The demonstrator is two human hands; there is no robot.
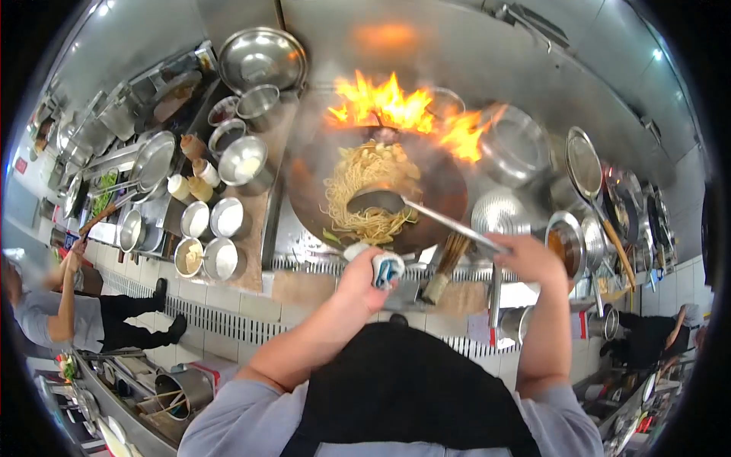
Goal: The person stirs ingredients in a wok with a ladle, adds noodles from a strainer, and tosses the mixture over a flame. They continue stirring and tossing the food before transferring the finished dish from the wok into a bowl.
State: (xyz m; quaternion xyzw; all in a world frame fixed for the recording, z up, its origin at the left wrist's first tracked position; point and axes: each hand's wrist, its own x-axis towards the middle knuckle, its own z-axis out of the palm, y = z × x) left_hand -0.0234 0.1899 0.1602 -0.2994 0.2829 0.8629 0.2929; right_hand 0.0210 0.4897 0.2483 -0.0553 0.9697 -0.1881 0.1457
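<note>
Noodles (365, 179) with bits of greens lie in a large dark wok (442, 183). My left hand (359, 279) is closed on a folded white and blue cloth (387, 270) at the wok's near edge; whether a wok handle lies under the cloth is hidden. In my right hand (533, 261) is the long handle of a metal ladle (449, 222). Its dark bowl rests over the noodles, near the middle of the wok. Tall orange flames (392, 103) rise along the wok's far rim.
On the left stand several metal seasoning pots (221, 257) and squeeze bottles (202, 179). A bamboo brush (449, 266) lies right of the wok, near a large pot (515, 145) and a strainer (585, 164). Other people (72, 312) stand at far left and right.
</note>
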